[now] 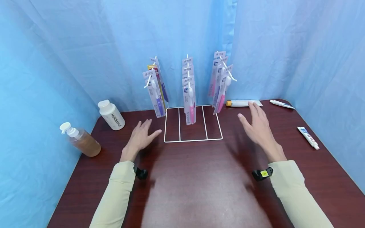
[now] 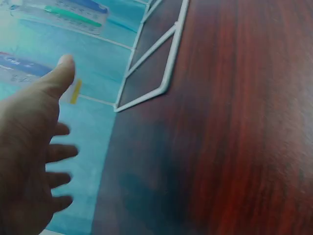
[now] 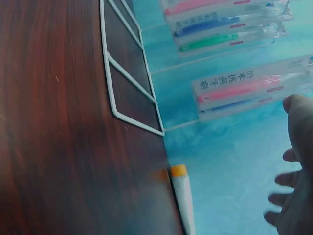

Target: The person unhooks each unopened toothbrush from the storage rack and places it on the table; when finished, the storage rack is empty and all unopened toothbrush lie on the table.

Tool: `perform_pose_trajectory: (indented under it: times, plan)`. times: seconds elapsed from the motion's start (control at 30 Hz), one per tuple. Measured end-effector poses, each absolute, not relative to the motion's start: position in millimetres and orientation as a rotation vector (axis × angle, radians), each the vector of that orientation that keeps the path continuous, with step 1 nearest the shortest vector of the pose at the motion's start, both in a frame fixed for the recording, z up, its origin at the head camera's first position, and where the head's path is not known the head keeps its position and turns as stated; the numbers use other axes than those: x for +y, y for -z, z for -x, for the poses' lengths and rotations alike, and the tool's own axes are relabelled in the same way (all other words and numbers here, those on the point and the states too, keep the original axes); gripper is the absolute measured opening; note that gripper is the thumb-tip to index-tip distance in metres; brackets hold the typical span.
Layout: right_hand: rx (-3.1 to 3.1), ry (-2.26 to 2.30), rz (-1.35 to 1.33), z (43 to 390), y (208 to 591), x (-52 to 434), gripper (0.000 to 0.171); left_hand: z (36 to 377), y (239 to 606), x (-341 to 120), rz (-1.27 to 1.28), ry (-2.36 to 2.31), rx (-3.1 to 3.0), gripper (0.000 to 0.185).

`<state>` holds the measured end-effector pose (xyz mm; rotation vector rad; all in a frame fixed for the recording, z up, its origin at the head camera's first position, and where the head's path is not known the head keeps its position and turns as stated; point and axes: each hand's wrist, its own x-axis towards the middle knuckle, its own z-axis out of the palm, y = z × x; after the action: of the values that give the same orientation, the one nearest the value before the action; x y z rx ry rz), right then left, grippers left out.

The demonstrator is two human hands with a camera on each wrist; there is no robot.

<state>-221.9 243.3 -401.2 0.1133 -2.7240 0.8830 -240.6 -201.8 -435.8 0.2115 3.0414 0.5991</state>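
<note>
My left hand (image 1: 140, 138) hovers over the table, fingers spread and holding nothing, just left of a white wire rack (image 1: 194, 140). On the right, my right hand (image 1: 260, 129) is likewise spread and holds nothing, in front of a white tube with a yellow cap (image 1: 245, 103). Packaged toothbrushes hang from the rack's hooks in three rows: a left row with a purple toothbrush (image 1: 158, 106) in front, a middle row with a pink toothbrush (image 1: 191, 107), and a right row (image 1: 221, 95). Both wrist views show the hands apart from the hanging packs.
At the left stand a white bottle (image 1: 112, 117) lettered MURRAYLE and a pump bottle (image 1: 88, 145) of amber liquid. Two small tubes, one at the back (image 1: 281, 104) and one nearer (image 1: 308, 137), lie at the right edge. Blue curtains (image 1: 171, 28) enclose the dark red table (image 1: 188, 180).
</note>
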Motion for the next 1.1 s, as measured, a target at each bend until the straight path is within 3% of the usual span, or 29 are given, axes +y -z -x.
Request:
perform_pose_trajectory:
  times: [0.23, 0.37, 0.77, 1.1]
  plan:
    - [-2.364, -1.198, -0.257, 199.8, 416.2, 221.2, 0.041, 244.7, 453.0, -189.6, -0.536, -0.671, 2.941, 0.066]
    - [-2.243, -1.285, -0.430, 189.4, 419.4, 195.6, 0.032, 248.1, 460.8, -181.2, -0.598, -0.692, 2.902, 0.063]
    - [-2.164, -1.385, -0.919, 192.7, 409.7, 90.7, 0.036, 251.2, 482.2, -182.6, -0.569, -0.723, 2.927, 0.060]
    - [-2.287, -1.398, -0.835, 221.7, 400.2, 8.9, 0.045, 250.5, 490.2, -185.4, -0.510, -0.780, 2.926, 0.063]
